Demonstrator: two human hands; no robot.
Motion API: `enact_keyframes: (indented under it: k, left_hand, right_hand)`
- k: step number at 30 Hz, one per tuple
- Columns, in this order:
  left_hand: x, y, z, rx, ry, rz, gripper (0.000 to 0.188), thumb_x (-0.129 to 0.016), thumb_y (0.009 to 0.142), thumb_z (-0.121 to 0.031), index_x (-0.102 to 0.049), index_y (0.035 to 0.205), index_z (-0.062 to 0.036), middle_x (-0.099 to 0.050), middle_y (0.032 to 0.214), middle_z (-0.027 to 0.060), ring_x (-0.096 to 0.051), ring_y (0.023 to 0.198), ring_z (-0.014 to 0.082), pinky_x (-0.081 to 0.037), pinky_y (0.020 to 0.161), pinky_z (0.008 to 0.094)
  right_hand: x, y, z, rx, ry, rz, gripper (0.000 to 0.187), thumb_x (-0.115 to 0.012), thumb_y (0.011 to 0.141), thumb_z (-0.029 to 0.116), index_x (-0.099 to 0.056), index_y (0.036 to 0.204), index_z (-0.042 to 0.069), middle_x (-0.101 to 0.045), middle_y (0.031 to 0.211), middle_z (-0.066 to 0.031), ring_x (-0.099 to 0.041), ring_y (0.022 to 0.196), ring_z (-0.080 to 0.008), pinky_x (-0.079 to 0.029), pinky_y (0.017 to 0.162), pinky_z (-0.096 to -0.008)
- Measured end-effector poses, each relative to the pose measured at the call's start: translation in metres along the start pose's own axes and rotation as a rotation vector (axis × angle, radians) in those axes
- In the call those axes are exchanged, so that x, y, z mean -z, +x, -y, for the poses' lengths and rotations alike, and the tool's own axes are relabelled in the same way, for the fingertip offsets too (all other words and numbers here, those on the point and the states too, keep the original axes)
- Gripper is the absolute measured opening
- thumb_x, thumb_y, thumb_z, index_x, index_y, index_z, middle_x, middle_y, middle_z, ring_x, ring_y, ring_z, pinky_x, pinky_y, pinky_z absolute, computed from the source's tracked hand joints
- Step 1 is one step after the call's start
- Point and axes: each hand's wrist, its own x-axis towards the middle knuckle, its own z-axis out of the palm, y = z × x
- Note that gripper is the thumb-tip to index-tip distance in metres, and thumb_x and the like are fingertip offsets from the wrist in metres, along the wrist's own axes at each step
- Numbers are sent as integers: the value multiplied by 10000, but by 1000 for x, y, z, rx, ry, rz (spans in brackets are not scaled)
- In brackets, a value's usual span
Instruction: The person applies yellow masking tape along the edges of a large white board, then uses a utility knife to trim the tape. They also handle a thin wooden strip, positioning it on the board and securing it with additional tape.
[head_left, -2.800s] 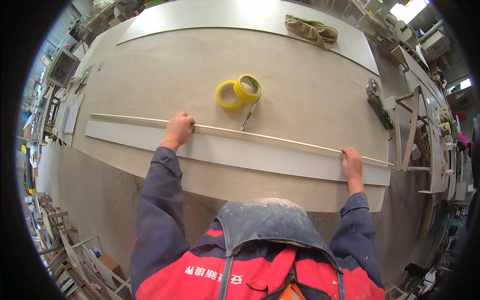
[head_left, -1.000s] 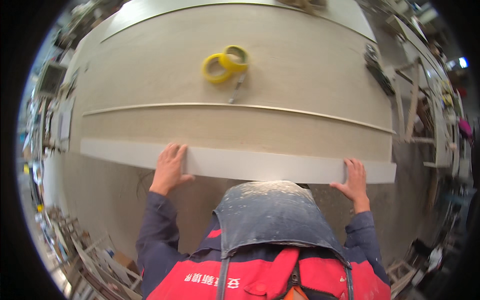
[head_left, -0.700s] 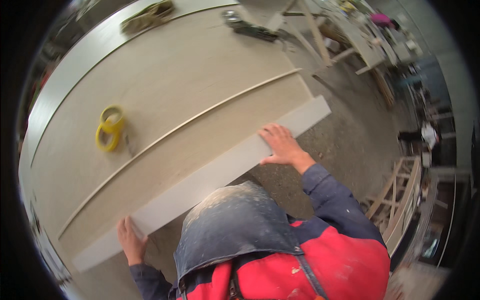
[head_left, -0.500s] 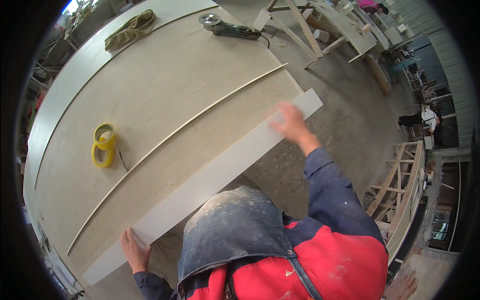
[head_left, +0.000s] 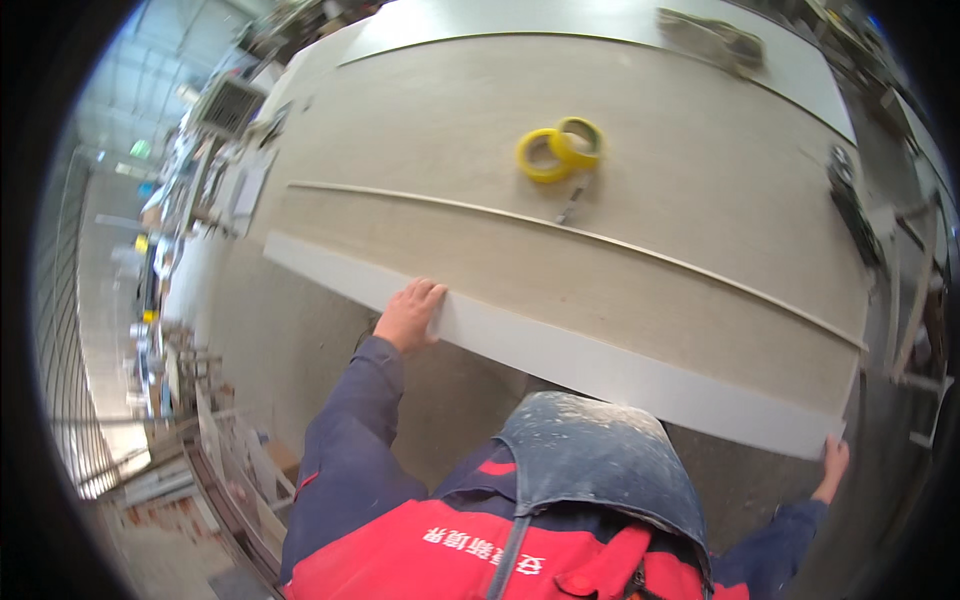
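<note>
so the long white board (head_left: 605,370) lies along the near edge of the counter (head_left: 690,170), right in front of the person's apron (head_left: 590,440). its long axis runs crosswise to the body, angled in this view from upper left down to lower right. neither hand is nearer tbh, both are touching it. the left hand (head_left: 410,314) sits partway in from the left end, looks clamped across the width with fingers toward the far edge. the right hand (head_left: 836,462) is right at the right end, fingertips on the corner, but i can't tell if they're pinched on it or just resting.

board looks plain, flat and smooth, way longer than it is wide. past it there's a thin pale strip (head_left: 640,250), roughly parallel with a gap between, then two yellow tape rolls (head_left: 566,157) farther off.
</note>
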Motion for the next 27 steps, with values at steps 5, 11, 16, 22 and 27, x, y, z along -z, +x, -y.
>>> enact_keyframes:
  k: [5,11,16,22,27]
  left_hand:
    - [-2,-18,6,67,40,10,1010,-940,659,-225,-424,1525,-155,-465,1509,100,-408,1479,340,-438,1146,477]
    - [-15,-17,-1,159,73,31,1055,-923,699,-230,-367,1594,-175,-422,1582,91,-380,1505,351,-439,1148,479]
    - [-20,-19,0,189,72,34,1048,-919,705,-230,-367,1593,-174,-411,1589,94,-379,1504,350,-451,1136,483]
    - [5,-20,-5,188,103,52,1065,-927,696,-228,-361,1592,-129,-403,1602,119,-377,1506,345,-441,1151,467]
    - [-67,-34,39,360,-300,-204,1061,-926,746,-351,-366,1583,-19,-371,1624,252,-339,1516,406,-298,1259,466]
  right_hand:
    - [-27,22,-39,-5,33,-32,593,-773,926,435,-680,1267,-41,-730,1155,-179,-672,1065,-281,-514,961,-415]
    - [-22,51,-31,-206,195,170,455,-749,941,390,-675,1169,4,-621,921,-69,-550,660,-176,-385,482,-368]
    - [-17,29,2,-290,181,159,538,-749,923,426,-629,1250,17,-612,910,-63,-542,662,-190,-361,461,-356]
    - [-25,3,17,-296,114,179,530,-731,915,407,-624,1246,8,-642,1012,-100,-594,803,-240,-450,561,-381]
    - [-45,-6,2,-148,650,50,208,-664,975,267,-704,1081,92,-688,905,-7,-589,716,-108,-448,569,-316]
